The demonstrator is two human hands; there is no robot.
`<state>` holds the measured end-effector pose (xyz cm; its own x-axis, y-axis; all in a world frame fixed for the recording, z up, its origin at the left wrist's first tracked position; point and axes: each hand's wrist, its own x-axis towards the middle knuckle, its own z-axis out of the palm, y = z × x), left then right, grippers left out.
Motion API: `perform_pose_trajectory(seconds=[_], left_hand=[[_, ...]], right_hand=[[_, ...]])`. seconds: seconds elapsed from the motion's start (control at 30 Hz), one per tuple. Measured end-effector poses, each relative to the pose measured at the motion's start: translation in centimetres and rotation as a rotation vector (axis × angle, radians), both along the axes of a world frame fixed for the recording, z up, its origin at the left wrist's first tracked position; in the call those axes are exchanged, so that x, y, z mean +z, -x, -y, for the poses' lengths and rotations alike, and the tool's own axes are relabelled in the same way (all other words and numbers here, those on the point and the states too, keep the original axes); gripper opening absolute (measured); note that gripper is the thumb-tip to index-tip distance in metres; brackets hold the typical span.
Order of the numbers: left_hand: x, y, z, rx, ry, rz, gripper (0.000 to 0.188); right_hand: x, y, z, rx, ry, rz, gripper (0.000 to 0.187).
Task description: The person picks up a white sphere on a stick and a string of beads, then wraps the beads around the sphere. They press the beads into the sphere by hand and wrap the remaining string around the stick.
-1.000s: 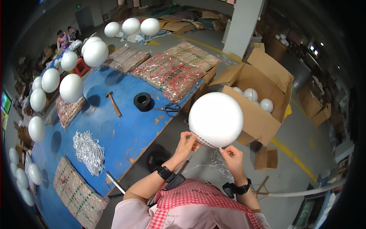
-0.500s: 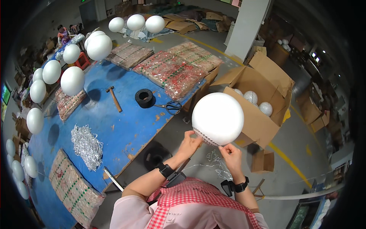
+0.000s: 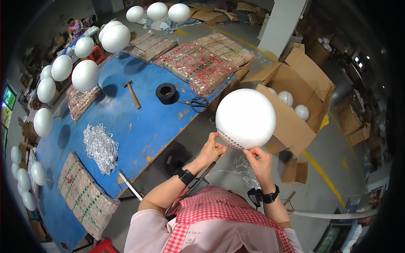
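Observation:
A large white ball [image 3: 246,117] is in front of me, with rows of a silver bead strand [image 3: 231,141] around its underside. My right hand [image 3: 260,163] pinches the strand at the ball's lower right edge. At the lower left, my left hand [image 3: 211,151] is closed with its fingertips against the beaded edge; what lies between them is hidden. A thin dark rod [image 3: 208,169] runs up under the ball beside my left hand. Loose silver strand [image 3: 244,165] dangles below, between my hands.
To the left, a blue table [image 3: 143,130] bears a hammer [image 3: 133,95], black tape roll [image 3: 166,93], scissors [image 3: 198,103], a silver bead heap [image 3: 101,148] and wrapped packs [image 3: 86,195]. Several white balls [image 3: 85,76] stand along its far side. An open carton [image 3: 291,122] at right holds silver-wound balls [image 3: 301,112].
The view has shifted slightly, so the table and carton sit higher and further right. The ball is a little higher in the picture. Both hands stay at its lower edge.

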<state>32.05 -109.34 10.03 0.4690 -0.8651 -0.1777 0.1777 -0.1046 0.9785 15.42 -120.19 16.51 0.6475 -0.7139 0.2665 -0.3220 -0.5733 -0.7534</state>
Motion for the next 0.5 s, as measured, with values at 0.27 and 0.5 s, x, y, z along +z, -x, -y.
perform_pose_trajectory(seconds=[0.27, 0.5], left_hand=[[-2.9, 0.4, -4.1, 0.129, -0.08, -0.293, 0.059], [-0.2, 2.8, -5.0, 0.462, 0.025, 0.175, 0.053]], right_hand=[[-2.5, 1.0, -1.3, 0.18, 0.116, 0.008, 0.021], [-2.9, 1.5, -1.0, 0.189, 0.146, 0.02, 0.021]])
